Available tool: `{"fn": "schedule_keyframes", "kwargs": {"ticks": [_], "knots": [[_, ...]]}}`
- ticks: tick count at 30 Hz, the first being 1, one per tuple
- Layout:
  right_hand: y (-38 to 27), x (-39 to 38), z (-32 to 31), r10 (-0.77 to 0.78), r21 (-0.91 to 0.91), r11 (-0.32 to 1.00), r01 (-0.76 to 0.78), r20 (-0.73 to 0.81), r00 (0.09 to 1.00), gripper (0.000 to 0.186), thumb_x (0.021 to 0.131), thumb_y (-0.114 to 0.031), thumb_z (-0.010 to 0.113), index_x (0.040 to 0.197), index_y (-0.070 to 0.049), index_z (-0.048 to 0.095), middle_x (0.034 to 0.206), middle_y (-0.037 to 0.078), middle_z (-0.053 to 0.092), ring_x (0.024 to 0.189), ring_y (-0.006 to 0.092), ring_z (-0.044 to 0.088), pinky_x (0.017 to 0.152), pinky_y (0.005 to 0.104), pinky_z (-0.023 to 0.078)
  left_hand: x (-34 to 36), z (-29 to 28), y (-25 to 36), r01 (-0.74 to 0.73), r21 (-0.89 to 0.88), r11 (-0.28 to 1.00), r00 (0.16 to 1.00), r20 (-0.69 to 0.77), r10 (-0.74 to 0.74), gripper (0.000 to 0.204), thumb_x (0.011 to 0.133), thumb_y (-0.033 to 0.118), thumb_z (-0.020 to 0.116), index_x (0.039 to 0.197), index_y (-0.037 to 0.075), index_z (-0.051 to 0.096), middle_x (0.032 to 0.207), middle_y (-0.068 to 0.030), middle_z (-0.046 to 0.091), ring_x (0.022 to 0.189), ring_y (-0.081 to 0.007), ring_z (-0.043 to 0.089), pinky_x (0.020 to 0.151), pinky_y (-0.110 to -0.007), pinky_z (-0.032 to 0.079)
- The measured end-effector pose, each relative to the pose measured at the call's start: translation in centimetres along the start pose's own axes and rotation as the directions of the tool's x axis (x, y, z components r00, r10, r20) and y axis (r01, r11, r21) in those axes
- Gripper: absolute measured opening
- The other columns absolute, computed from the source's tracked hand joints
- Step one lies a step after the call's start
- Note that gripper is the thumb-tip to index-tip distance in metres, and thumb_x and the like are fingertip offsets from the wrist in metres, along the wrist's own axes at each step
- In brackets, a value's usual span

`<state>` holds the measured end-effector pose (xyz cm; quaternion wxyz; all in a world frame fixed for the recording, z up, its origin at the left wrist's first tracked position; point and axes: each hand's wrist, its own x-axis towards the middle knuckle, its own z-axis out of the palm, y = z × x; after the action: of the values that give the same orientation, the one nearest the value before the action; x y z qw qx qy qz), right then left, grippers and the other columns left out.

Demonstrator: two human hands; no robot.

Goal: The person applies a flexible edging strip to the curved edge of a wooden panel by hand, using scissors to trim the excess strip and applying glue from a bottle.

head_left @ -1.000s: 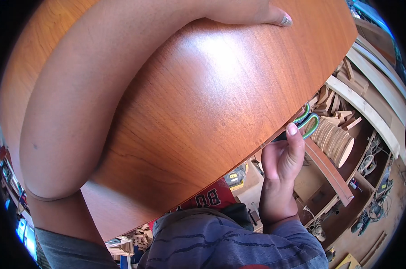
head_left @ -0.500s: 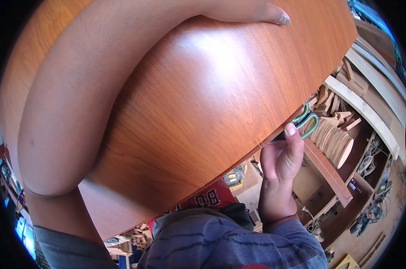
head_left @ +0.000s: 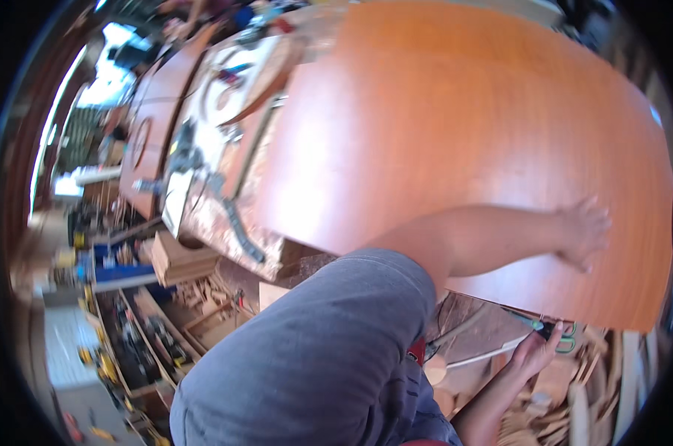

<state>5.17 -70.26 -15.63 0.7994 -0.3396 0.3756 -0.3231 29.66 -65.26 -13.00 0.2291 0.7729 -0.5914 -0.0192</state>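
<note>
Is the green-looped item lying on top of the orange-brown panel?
No, the loops of the green-looped item show beyond the near edge of the orange-brown panel, not over its top surface.

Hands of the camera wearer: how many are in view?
2: the left hand on the wooden panel; the right hand, partly hidden, at the panel's lower edge, holding a green-handled tool.

1. Loose grey-blue short sleeve [head_left: 299, 342], creased, with a banded hem, lower middle of the frame.
2. Matching shirt front [head_left: 411, 405], rumpled, along the lower edge.
3. Small red cloth patch [head_left: 417, 349] beside the sleeve.
4. Bare forearms; bare left hand [head_left: 585, 232] and right hand [head_left: 531, 355].
</note>
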Motion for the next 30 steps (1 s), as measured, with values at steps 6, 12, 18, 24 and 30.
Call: {"fn": "schedule_keyframes", "kwargs": {"ticks": [6,12,18,24,30], "knots": [[0.8,0.9,1.1,-0.017,-0.047,0.999,0.023,0.116,0.993,0.031,0.088,-0.005,0.062,0.117,0.001,0.051,0.106,0.011,0.060,0.091,0.0191,0.059,0.083,0.0307,0.049,-20.6,-7.8,6.0,0.209,-0.341,0.916,0.974,-0.007,-0.224,0.067,0.082,0.044,0.063,0.135,0.007,0.047,0.143,-0.0267,0.033,0.136,-0.0406,0.026,0.112,-0.052,0.018],[0.8,1.0,1.6,-0.001,-0.021,1.000,0.007,0.274,0.962,0.024,0.089,-0.015,0.065,0.105,0.000,0.054,0.087,0.008,0.058,0.077,0.0167,0.054,0.073,0.0293,0.046,-38.8,-15.6,10.3,0.483,-0.339,0.807,0.793,-0.222,-0.568,0.053,0.088,0.034,0.061,0.131,0.007,0.048,0.136,-0.0201,0.044,0.128,-0.0364,0.040,0.105,-0.045,0.034],[1.9,-2.4,-0.9,-0.007,-0.282,0.958,0.056,0.171,0.985,0.033,0.093,-0.034,0.060,0.103,-0.004,0.050,0.073,0.003,0.049,0.067,0.0136,0.048,0.064,0.0266,0.040,-49.1,-20.0,9.1,0.682,-0.239,0.691,0.560,-0.438,-0.704,0.048,0.087,0.027,0.061,0.130,0.010,0.049,0.135,-0.0193,0.046,0.127,-0.0362,0.041,0.105,-0.045,0.035],[-0.3,-17.5,11.5,-0.227,0.008,0.971,0.237,0.321,0.919,0.048,0.095,-0.044,0.050,0.120,-0.003,0.049,0.078,0.002,0.047,0.069,0.0111,0.044,0.058,0.0233,0.037,-62.0,-25.9,1.2,0.735,-0.167,0.657,0.435,-0.627,-0.646,0.049,0.086,0.025,0.064,0.130,0.010,0.049,0.135,-0.0164,0.046,0.126,-0.0335,0.043,0.104,-0.042,0.037],[15.5,-37.0,30.5,0.316,-0.293,0.945,-0.149,0.688,0.653,0.049,0.097,-0.047,0.042,0.127,-0.009,0.046,0.087,0.003,0.051,0.072,0.0122,0.046,0.062,0.0247,0.041,-75.4,-31.4,-15.8,0.642,-0.494,0.586,0.061,-0.729,-0.682,0.061,0.083,0.025,0.068,0.134,0.003,0.043,0.130,-0.0195,0.049,0.115,-0.0299,0.051,0.101,-0.037,0.039]]}}
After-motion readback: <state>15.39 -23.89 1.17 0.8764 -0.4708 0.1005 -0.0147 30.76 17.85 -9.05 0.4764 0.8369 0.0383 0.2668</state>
